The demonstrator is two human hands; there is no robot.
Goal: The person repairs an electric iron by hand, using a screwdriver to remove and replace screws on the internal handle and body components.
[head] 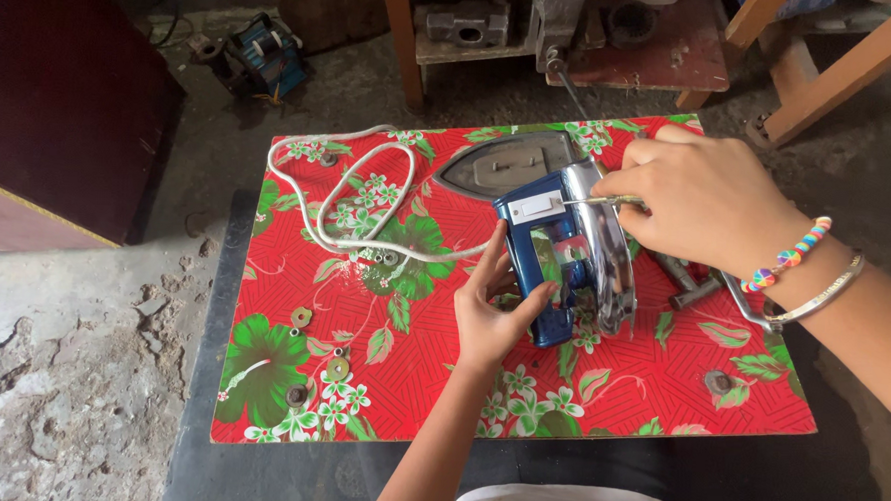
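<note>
Head view, looking down at a red floral board [380, 378]: blue iron housing [555, 260] standing on its side near the middle, long axis running from near edge to far edge, chromed cover [606, 253] facing right, white patch near the far end. Left hand [493, 308] directly at the housing's near left side, fingers curled round the blue shell and clamped on it, thumb along the lower edge. Right hand [703, 202] reaching in from the right, above and beyond the housing, fingers pressed together in a pinch on a thin screwdriver [608, 200], its tip touching the top far end of the housing just beside the white patch. Left hand nearer the housing's body, right hand nearer its far end. Grey soleplate [504, 168] lying flat just beyond the housing, point toward the left. White cord [353, 191] looped to the left, running to the housing. Small washers [306, 360] scattered near the left edge; pliers [689, 286] partly hidden under the right wrist.
</note>
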